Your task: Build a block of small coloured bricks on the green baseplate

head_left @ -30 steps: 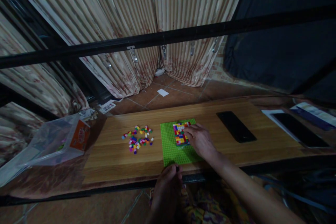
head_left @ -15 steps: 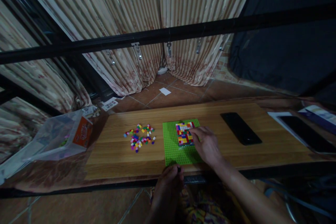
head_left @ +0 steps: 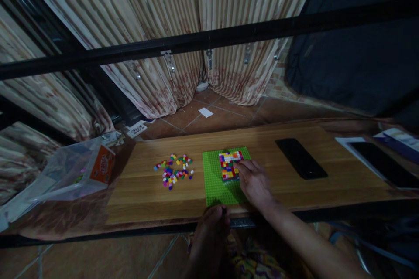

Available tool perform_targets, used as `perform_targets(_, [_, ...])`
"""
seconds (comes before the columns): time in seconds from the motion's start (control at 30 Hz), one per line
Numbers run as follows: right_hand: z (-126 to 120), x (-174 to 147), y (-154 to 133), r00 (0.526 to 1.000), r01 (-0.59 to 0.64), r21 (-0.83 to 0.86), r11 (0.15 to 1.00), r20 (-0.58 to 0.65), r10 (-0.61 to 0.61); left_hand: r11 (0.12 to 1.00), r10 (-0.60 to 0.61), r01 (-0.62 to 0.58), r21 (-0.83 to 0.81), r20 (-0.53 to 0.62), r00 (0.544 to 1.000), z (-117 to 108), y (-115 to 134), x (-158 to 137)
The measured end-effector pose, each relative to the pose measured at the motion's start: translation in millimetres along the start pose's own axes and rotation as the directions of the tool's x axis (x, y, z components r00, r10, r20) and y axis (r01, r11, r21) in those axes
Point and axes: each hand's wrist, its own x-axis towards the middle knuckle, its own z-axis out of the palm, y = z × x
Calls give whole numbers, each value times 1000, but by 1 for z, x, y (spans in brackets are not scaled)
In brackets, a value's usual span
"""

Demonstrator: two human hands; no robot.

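A green studded baseplate (head_left: 212,183) lies on the wooden board, bearing a low block of multicoloured toy bricks (head_left: 229,168). My right hand (head_left: 257,185) reaches over the plate's right side, fingertips pressed together at the block's right edge; whatever is between them is hidden. Just in front of the plate, at the board's near edge, my left hand (head_left: 211,229) is closed, with a small dark piece (head_left: 224,211) showing at its fingertips. Loose bricks (head_left: 173,172) in many colours are scattered left of the plate.
A black phone (head_left: 301,159) lies on the wooden board (head_left: 147,207), right of the plate. Further right is another dark flat device (head_left: 386,163) on white paper. A clear plastic box (head_left: 72,170) with an orange label stands at the left. A black rail (head_left: 209,40) crosses beyond the board.
My right hand has shifted slightly down along the block's right edge, fingers still against it. My left hand and the loose bricks look the same.
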Motion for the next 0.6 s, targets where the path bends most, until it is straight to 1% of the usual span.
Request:
perform_targets(0.13, [-1, 1, 1, 999, -1, -13, 1000, 55, 2, 1000, -9, 9, 13, -19, 1000, 4, -1, 1])
perform_targets(0.23, [-4, -1, 1, 998, -9, 32, 999, 65, 7, 1000, -12, 12, 22, -33, 999, 8, 0, 4])
perform_targets(0.33, [-10, -10, -6, 997, -79, 169, 982, -3, 81, 999, -10, 11, 36, -39, 999, 10, 2, 6])
perform_targets(0.4, [-17, -21, -17, 991, -126, 307, 943, 4, 131, 999, 10, -10, 39, -5, 1000, 9, 3, 6])
perform_targets(0.47, [-25, -33, -29, 986, -162, 429, 889, 101, 131, 999, 29, -30, 38, 24, 999, 7, 3, 5])
perform_targets(0.53, [-33, -45, -40, 971, -200, 508, 838, 215, 102, 998, 40, -41, 43, 34, 999, 5, 2, 5])
perform_targets(0.6, [-40, -53, -47, 956, -224, 562, 796, 284, 69, 997, 42, -45, 60, 43, 998, 5, -1, 5])
